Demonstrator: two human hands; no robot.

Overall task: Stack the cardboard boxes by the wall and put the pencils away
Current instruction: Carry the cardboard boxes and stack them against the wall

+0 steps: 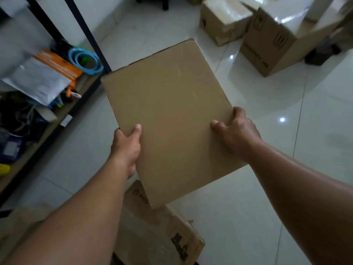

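Floor (248,207) glossy white tile; shelf (47,119) left.

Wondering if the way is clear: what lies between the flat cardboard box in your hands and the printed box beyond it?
Nothing stands there: the head view shows only bare glossy floor between the flat cardboard box and the printed box.

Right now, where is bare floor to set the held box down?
Bare tile lies right of the held cardboard box, below the QUANTITY-printed box, and between the shelf rack and the left hand. Crowded: top right by the smaller box, the rack, the box underfoot.
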